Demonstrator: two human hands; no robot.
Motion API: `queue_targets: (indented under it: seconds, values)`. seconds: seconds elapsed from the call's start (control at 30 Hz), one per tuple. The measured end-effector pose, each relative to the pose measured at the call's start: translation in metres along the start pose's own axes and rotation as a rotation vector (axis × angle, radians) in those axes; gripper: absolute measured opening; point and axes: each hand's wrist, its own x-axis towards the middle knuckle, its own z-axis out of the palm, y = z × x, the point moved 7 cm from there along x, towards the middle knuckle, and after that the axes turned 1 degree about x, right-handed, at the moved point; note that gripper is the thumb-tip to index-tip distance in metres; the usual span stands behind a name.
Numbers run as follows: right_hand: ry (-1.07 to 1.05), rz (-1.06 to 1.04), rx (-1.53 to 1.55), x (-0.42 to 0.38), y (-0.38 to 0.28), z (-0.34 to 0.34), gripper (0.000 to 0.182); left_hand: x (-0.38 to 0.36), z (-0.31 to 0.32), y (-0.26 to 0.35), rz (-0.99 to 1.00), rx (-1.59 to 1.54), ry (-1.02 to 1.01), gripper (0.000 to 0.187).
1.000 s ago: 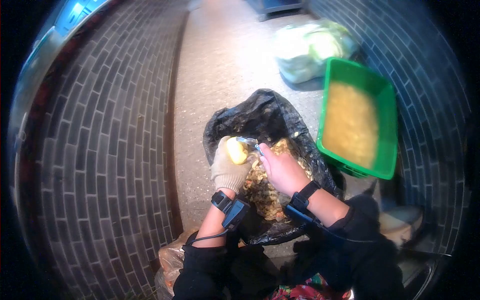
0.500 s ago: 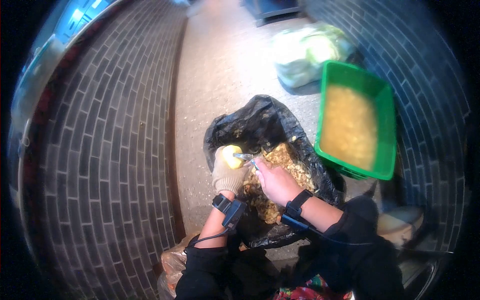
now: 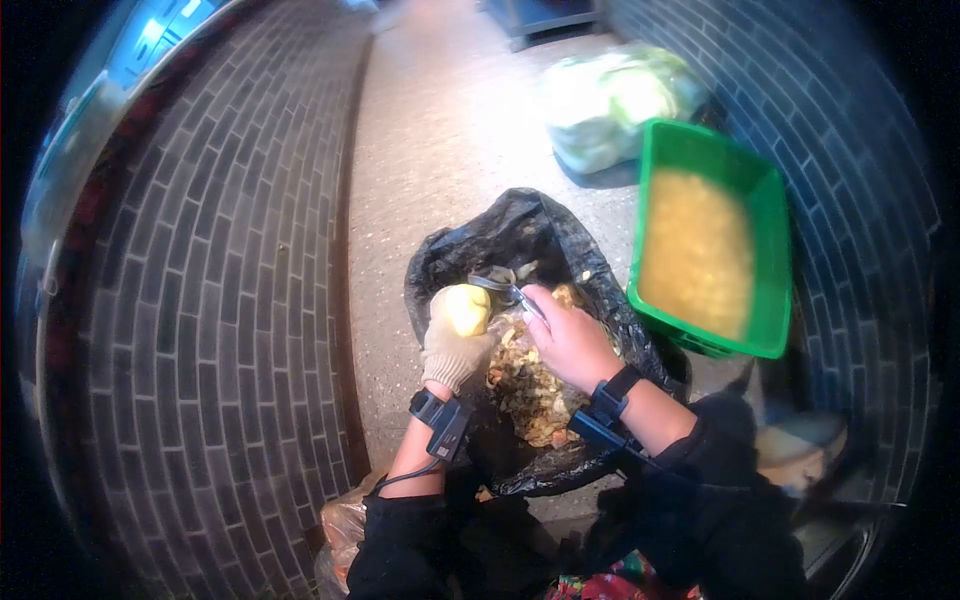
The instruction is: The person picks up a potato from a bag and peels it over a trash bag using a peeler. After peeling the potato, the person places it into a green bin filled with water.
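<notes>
A pale yellow peeled potato (image 3: 467, 309) is gripped in my left hand (image 3: 447, 345), which wears a beige knit glove. My bare right hand (image 3: 565, 338) is closed round the handle of a metal peeler (image 3: 502, 286). The peeler's head is just above and right of the potato, slightly apart from it as far as I can tell. Beneath both hands lies an opened black plastic bag (image 3: 450, 250) with a heap of peelings (image 3: 535, 400) inside.
To the right stands a green crate (image 3: 775, 260) holding many yellowish pieces, blurred. Behind it sits a filled pale plastic bag (image 3: 600, 110). Brick walls (image 3: 220, 300) rise on both sides. Another clear plastic bag (image 3: 343, 530) lies by my left sleeve.
The peeler has moved up and off the potato's face to its far edge. My right hand has shifted up and right, and the potato has turned slightly in my left hand.
</notes>
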Motion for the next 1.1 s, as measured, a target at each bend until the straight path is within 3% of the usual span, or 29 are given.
queue_targets:
  seconds: [0.07, 0.13, 0.17, 0.23, 0.3, 0.37, 0.43, 0.5, 0.57, 0.63, 0.77, 1.0, 1.07, 1.1]
  values:
    - [0.041, -0.024, 0.133, 0.004, 0.005, -0.002, 0.023, 0.001, 0.002, -0.005, -0.002, -0.032, 0.005, 0.067]
    - [0.049, -0.043, 0.431, 0.013, 0.018, 0.002, 0.017, 0.005, 0.006, -0.011, 0.091, -0.336, -0.043, 0.065]
    - [0.045, -0.043, 0.43, 0.016, 0.025, 0.0, 0.017, 0.004, 0.006, -0.018, 0.088, -0.337, -0.04, 0.065]
    - [-0.202, 0.129, 0.776, 0.022, 0.031, 0.012, 0.02, 0.003, 0.007, -0.018, 0.064, -0.357, -0.111, 0.064]
    - [-0.203, 0.14, 0.795, 0.022, 0.031, 0.008, 0.026, 0.0, 0.005, -0.016, 0.046, -0.39, -0.146, 0.064]
    - [-0.167, 0.034, 0.411, 0.022, 0.031, -0.001, 0.03, -0.003, 0.007, -0.015, 0.027, -0.425, -0.188, 0.064]
    - [-0.174, 0.077, 0.308, 0.016, 0.025, -0.006, 0.03, -0.005, 0.008, -0.009, 0.076, -0.399, -0.202, 0.076]
    - [0.005, -0.26, -0.303, 0.01, 0.007, -0.016, 0.025, -0.008, 0.003, 0.0, 0.092, -0.326, -0.211, 0.076]
    - [-0.015, -0.266, -0.307, 0.01, 0.007, -0.012, 0.019, -0.01, 0.002, 0.002, 0.11, -0.25, -0.221, 0.075]
    - [0.111, -0.535, -0.35, 0.003, -0.012, -0.013, 0.019, -0.01, 0.007, 0.004, 0.13, -0.207, -0.288, 0.072]
    - [0.06, -0.497, -0.34, 0.003, -0.01, -0.004, 0.019, -0.018, 0.007, 0.019, 0.08, -0.109, -0.359, 0.067]
    - [0.056, -0.421, -0.403, 0.015, 0.011, 0.005, 0.022, -0.019, 0.013, 0.002, -0.029, -0.208, -0.45, 0.063]
    - [0.115, -0.221, -0.696, 0.025, 0.037, -0.006, 0.024, -0.024, 0.014, 0.001, -0.08, -0.224, -0.478, 0.063]
    - [0.136, -0.207, -0.689, 0.025, 0.036, -0.01, 0.024, -0.025, 0.015, 0.002, -0.035, -0.29, -0.489, 0.064]
